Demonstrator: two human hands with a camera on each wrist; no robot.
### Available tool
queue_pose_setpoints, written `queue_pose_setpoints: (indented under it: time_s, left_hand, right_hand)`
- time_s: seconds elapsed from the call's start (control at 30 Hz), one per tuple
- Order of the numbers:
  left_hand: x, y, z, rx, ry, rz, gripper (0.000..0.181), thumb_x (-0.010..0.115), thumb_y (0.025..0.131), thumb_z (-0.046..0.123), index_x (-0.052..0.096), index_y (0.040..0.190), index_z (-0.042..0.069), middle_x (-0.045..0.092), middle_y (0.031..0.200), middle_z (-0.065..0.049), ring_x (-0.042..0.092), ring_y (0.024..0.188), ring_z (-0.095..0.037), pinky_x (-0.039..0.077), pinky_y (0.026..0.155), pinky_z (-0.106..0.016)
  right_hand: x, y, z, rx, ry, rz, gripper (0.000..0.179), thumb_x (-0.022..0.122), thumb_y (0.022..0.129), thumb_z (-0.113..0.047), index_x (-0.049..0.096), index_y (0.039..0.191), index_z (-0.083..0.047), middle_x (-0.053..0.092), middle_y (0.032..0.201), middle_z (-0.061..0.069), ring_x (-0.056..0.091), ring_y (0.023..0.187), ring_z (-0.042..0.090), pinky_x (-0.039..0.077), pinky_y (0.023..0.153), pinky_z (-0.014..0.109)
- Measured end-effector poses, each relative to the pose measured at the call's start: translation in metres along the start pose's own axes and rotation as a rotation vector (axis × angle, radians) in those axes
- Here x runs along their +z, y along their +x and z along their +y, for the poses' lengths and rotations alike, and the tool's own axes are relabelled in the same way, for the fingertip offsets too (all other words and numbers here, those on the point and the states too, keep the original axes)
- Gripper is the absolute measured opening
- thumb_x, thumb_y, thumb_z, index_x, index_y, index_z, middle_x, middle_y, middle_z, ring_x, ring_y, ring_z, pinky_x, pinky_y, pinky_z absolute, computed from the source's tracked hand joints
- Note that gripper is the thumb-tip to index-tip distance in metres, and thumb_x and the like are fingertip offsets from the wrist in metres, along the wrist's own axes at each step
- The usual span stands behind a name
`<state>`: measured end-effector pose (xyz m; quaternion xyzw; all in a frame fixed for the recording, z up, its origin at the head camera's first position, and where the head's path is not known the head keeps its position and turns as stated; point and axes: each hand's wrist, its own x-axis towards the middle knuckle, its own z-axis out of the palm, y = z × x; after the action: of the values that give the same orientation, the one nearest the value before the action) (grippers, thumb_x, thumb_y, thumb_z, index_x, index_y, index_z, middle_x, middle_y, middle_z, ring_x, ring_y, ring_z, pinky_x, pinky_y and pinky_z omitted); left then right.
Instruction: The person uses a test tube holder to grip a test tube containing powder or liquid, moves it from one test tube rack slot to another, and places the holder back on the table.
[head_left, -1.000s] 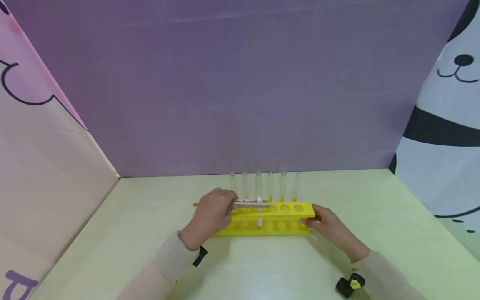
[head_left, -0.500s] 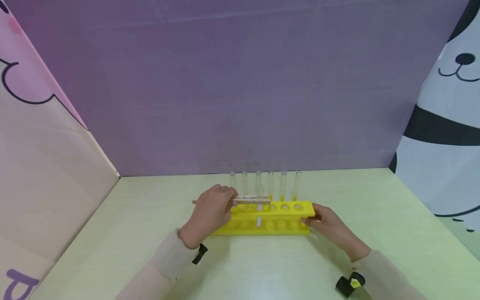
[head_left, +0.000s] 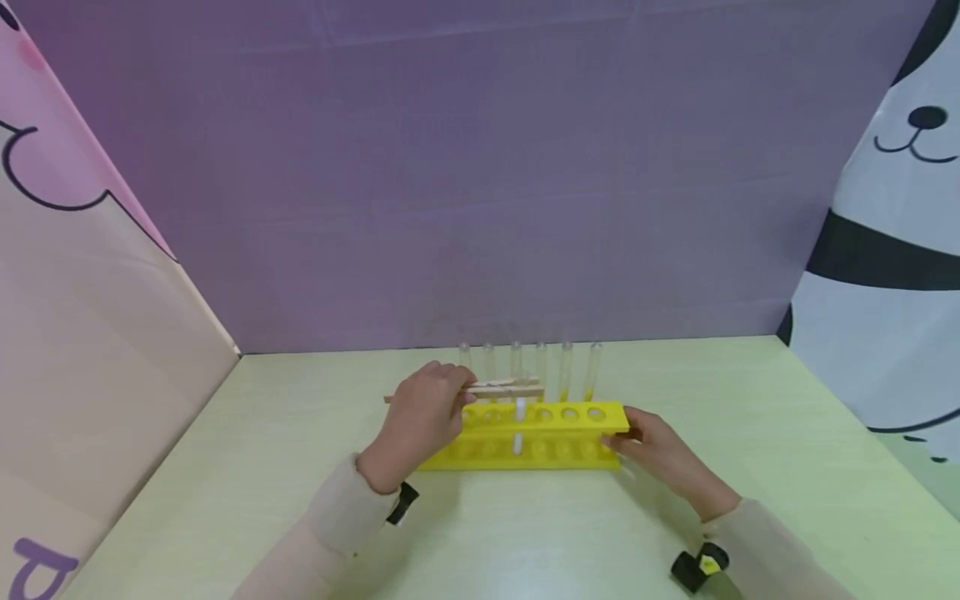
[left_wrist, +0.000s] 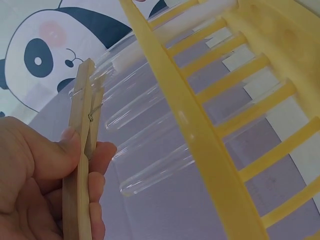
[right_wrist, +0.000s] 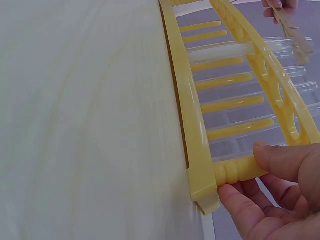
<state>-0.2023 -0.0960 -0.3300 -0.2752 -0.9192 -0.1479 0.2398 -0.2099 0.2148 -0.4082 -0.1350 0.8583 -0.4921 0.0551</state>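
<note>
My left hand (head_left: 420, 425) grips a wooden test tube holder (head_left: 510, 390) that points right, above the yellow test tube rack (head_left: 555, 463). In the left wrist view, thumb and fingers are wrapped round the holder's legs. The holder's jaw end is around the upper part of a clear test tube with white contents (head_left: 520, 409), which stands upright in a rack hole. My right hand (head_left: 667, 458) holds the rack's right end; in the right wrist view, thumb and fingers (right_wrist: 245, 207) pinch its yellow end post (right_wrist: 235, 170).
Several clear test tubes (head_left: 566, 371) stand upside down along the rack's back, some with yellow pegs showing inside. A purple backdrop (head_left: 480, 183) rises behind the pale table (head_left: 525, 533). Printed cloth panels border the left and right sides.
My left hand has risen slightly, and the holder has slid up along the tube from rack-top level to near the tube's mouth. The tube, rack and right hand stay put.
</note>
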Motion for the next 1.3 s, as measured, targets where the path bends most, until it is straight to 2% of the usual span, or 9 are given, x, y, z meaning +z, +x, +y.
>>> queue_pose_setpoints:
  time_s: [0.63, 1.3]
  left_hand:
    - [-0.0033, 0.0002, -0.0002, -0.002, 0.008, 0.034, 0.010, 0.072, 0.083, 0.011, 0.069, 0.092, 0.008, 0.066, 0.080, -0.001, 0.055, 0.068, -0.017, 0.047, 0.059, -0.027]
    - [-0.0068, 0.0042, -0.0015, 0.006, -0.005, 0.129, 0.011, 0.071, 0.083, 0.008, 0.068, 0.093, 0.005, 0.067, 0.082, -0.005, 0.057, 0.069, -0.019, 0.049, 0.061, -0.028]
  right_hand:
    - [0.0008, 0.0007, 0.0019, 0.021, 0.003, 0.003, 0.038, 0.060, 0.090, -0.005, 0.051, 0.125, 0.007, 0.058, 0.118, 0.020, 0.055, 0.094, 0.022, 0.050, 0.074, 0.024]
    - [0.0001, 0.0019, 0.0024, 0.033, 0.002, 0.007, 0.039, 0.060, 0.090, -0.004, 0.051, 0.126, 0.006, 0.058, 0.118, 0.020, 0.056, 0.095, 0.022, 0.050, 0.075, 0.025]
